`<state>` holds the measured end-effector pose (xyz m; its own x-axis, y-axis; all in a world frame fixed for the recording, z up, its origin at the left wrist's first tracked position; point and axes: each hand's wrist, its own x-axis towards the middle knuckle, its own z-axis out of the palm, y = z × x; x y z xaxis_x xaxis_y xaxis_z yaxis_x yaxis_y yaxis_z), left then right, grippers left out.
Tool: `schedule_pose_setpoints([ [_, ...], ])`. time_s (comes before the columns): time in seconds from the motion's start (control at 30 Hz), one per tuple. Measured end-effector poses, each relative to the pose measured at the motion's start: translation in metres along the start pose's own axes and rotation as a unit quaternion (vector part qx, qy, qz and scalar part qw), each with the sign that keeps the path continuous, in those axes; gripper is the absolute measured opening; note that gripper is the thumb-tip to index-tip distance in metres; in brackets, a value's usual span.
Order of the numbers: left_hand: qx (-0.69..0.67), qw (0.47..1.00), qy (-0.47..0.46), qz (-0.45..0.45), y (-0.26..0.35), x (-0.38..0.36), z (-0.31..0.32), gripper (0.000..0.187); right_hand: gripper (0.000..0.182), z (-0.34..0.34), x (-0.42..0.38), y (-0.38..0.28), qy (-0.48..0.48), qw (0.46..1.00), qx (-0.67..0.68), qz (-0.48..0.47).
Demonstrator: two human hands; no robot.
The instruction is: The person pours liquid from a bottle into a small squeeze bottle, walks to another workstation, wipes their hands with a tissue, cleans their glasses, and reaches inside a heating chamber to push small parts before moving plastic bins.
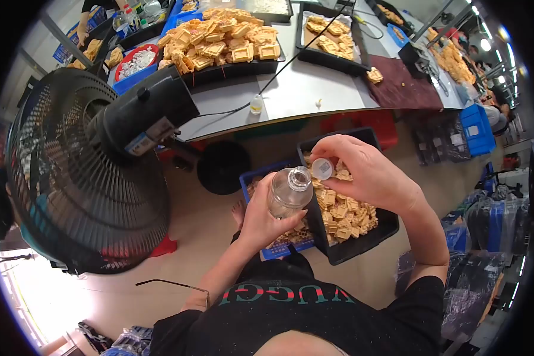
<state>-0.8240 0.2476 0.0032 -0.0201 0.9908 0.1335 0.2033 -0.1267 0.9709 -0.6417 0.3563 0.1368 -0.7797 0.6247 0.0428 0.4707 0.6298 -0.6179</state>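
A clear bottle (288, 199) with an uncovered mouth is upright in my left hand (260, 218), whose fingers and thumb wrap round its body. Between the fingers and thumb of my right hand (371, 175) is a small translucent bottle cap (323, 169), held just right of the bottle's mouth and apart from it. Below both hands stands a black crate (387, 228) with many tan moulded pieces (345, 213) in it. Beside it, partly hidden by my left hand and the bottle, a blue crate (273, 254) holds more pieces.
A large black fan (83, 178) stands close on the left. Ahead, the white table (338, 89) bears heaped tan pieces (219, 41), a black tray (332, 59), a small bottle (256, 104) and a dark red cloth (403, 83). Plastic-wrapped stacks (474, 285) are at right.
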Motion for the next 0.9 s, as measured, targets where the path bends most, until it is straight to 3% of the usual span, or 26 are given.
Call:
schedule_pose_setpoints([
  [0.13, 0.013, 0.999, 0.014, 0.031, 0.015, -0.046, 0.019, 0.082, 0.032, -0.009, -0.043, -0.049, -0.023, 0.997, -0.054, -0.056],
  [0.23, 0.029, 0.998, 0.035, 0.043, 0.037, -0.088, 0.033, 0.081, 0.036, -0.014, -0.080, -0.071, -0.060, 0.987, -0.101, -0.112],
  [0.47, 0.021, 0.999, 0.021, 0.040, 0.084, -0.167, 0.048, 0.080, 0.033, -0.015, -0.138, -0.126, -0.076, 0.964, -0.113, -0.230],
  [0.67, 0.028, 0.999, 0.005, 0.029, 0.115, -0.210, 0.026, 0.079, 0.028, 0.000, -0.161, -0.180, -0.069, 0.956, -0.169, -0.228],
  [0.77, 0.118, 0.986, 0.069, 0.093, 0.109, -0.234, 0.006, 0.078, 0.032, 0.027, -0.164, -0.206, -0.040, 0.952, -0.218, -0.213],
  [0.9, 0.180, 0.973, 0.112, 0.093, 0.120, -0.285, -0.051, 0.077, 0.040, 0.070, -0.148, -0.255, -0.017, 0.933, -0.286, -0.220],
])
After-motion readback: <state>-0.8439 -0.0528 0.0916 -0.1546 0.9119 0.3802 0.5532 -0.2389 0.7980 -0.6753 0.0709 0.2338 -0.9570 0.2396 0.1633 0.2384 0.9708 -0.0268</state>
